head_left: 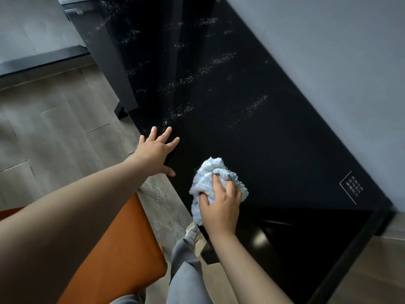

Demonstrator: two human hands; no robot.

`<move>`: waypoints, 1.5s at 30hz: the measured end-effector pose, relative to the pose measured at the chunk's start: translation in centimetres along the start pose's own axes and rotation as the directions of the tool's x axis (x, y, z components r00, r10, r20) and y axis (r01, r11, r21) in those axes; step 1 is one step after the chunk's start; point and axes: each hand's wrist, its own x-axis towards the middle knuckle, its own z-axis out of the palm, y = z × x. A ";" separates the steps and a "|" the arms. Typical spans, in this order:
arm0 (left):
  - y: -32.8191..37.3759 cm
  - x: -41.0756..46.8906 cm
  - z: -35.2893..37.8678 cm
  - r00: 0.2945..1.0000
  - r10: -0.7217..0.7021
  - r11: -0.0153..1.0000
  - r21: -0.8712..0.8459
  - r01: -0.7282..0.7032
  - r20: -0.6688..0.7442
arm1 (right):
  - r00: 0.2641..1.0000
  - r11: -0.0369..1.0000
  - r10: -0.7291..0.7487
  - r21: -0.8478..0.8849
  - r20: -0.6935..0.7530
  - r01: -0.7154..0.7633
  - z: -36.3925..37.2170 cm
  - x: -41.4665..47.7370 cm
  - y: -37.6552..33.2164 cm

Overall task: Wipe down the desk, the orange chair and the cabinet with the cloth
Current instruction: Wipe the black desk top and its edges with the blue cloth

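Note:
A glossy black desk [252,88] runs diagonally from the top left to the lower right along a grey wall. Streaks of white dust cover its far half. My right hand [221,205] grips a bunched light-blue cloth [210,174] and presses it on the desk near the front edge. My left hand [156,150] lies flat on the desk's left edge, fingers spread. The orange chair [118,249] shows its seat at the lower left, partly hidden under my left forearm. No cabinet can be picked out for certain.
A grey wall [328,51] borders the desk's right side. Grey wood-look floor [54,128] lies to the left. A dark furniture edge [41,60] runs at the upper left. My grey trouser leg and shoe [191,232] stand by the desk edge. A white printed label [351,187] marks the desk's right corner.

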 end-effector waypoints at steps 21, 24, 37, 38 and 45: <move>-0.1 0.0 0.0 1.000 -0.002 0.999 -0.035 0.002 0.005 | 0.996 0.969 -0.090 0.233 0.003 0.087 1.1 -6.7 -1.4; -0.1 0.0 -0.1 1.000 -0.007 1.000 -0.028 0.007 0.014 | 0.996 0.957 -0.067 0.279 -0.065 0.082 0.3 -6.5 -1.0; 1.7 0.9 -3.7 0.998 -0.060 0.998 -0.009 0.060 0.010 | 0.950 0.934 0.090 0.357 -0.298 0.024 -8.2 6.6 4.2; 1.9 1.2 -4.0 0.999 -0.054 0.998 -0.028 0.054 -0.006 | 0.950 0.935 0.089 0.355 -0.300 0.025 -8.8 7.7 4.7; 4.8 4.9 -6.4 0.999 -0.009 0.999 -0.050 0.007 -0.043 | 0.948 0.945 0.096 0.327 -0.304 0.009 -12.7 17.0 8.0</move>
